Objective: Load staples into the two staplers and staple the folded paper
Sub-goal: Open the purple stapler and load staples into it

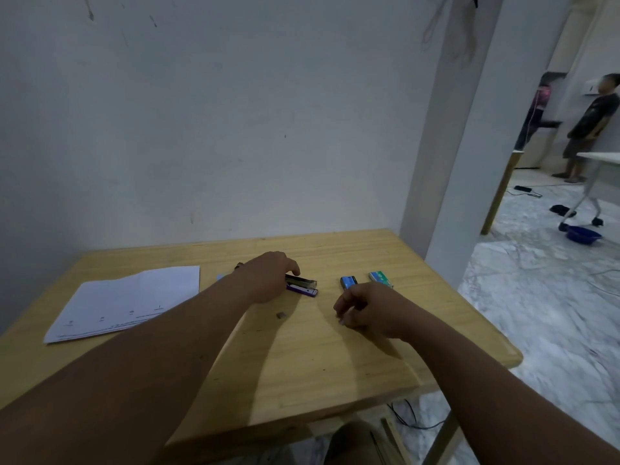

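Your left hand (268, 276) grips the opened purple metal stapler (303, 286); your right hand (365, 310), just beside it on the wooden table (302, 364), has curled fingers pinching something too small to identify.

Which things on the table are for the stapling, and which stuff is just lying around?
For the job:
purple stapler, held by the left hand
blue staple box
green staple box
paper
loose staple strip

Just lying about:
blue bowl on the floor
black cable under the table
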